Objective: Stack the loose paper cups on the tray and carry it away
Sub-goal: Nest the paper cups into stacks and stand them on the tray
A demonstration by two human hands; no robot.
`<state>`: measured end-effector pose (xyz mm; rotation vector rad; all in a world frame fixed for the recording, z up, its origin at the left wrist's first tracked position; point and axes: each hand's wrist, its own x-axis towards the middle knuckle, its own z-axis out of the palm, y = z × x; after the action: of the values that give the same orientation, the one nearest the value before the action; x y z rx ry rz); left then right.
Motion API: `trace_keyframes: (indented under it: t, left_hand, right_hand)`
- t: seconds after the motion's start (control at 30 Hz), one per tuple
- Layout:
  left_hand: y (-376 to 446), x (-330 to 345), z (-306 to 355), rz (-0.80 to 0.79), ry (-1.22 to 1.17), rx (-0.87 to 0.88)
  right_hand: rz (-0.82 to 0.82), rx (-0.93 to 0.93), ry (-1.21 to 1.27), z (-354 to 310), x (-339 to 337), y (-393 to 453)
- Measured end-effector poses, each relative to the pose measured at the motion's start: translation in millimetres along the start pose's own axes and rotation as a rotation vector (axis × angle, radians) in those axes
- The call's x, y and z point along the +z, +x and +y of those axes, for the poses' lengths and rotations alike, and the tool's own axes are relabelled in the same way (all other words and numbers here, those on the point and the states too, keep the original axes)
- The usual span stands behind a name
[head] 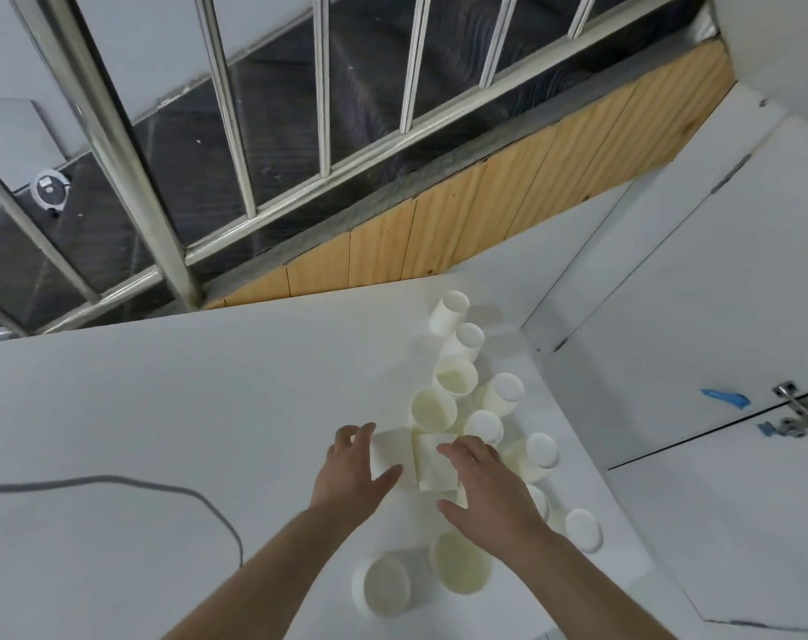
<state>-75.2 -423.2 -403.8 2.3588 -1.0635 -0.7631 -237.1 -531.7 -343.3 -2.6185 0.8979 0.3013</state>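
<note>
My left hand (353, 468) is curled round one white paper cup (389, 459) lying on its side, thumb under and fingers over it. My right hand (480, 487) grips a second cup (432, 461) right beside it — the two cups touch, side to side. The other loose cups (457, 376) are scattered over the white table (162, 408) ahead of and below my hands: some stand mouth up and look empty, others are turned bottom up or tipped over. Whether a tray lies under them I cannot tell; everything is white on white.

A grey cable (162, 487) curves across the table to my left, well apart from the cups. Beyond the table's far edge run a wooden ledge (485, 214) and metal window bars (236, 108) — nothing lies between my hands and the cups.
</note>
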Motion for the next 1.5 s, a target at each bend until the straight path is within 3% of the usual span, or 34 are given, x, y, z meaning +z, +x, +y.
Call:
trace_keyframes:
  t: [0.3, 0.47, 0.63, 0.83, 1.13, 1.5]
  left_hand:
    - [24.2, 8.5, 2.4, 0.025, -0.251, -0.108]
    - [24.9, 8.8, -1.8, 0.04, -0.295, -0.048]
    - [8.8, -5.2, -12.0, 0.109, -0.166, 0.089]
    - [-7.9, -9.3, -21.5, 0.083, 0.075, 0.187]
    - [-15.6, -4.7, -22.0, 0.079, 0.12, 0.235]
    - [-19.5, -6.1, -19.0, 0.094, 0.072, 0.176]
  right_hand:
    - [-0.011, -0.006, 0.012, 10.8, -4.6, 6.3]
    - [-0.013, 0.004, 0.006, 15.6, -4.2, 10.3]
    - [-0.029, 0.051, 0.013, 17.2, -5.5, 18.7]
    - [-0.061, 0.076, 0.026, 13.2, -0.7, 30.9]
    - [-0.083, 0.088, 0.023, 11.1, 12.8, 41.5]
    - [-0.058, -0.008, 0.174, 5.3, 18.3, 33.5]
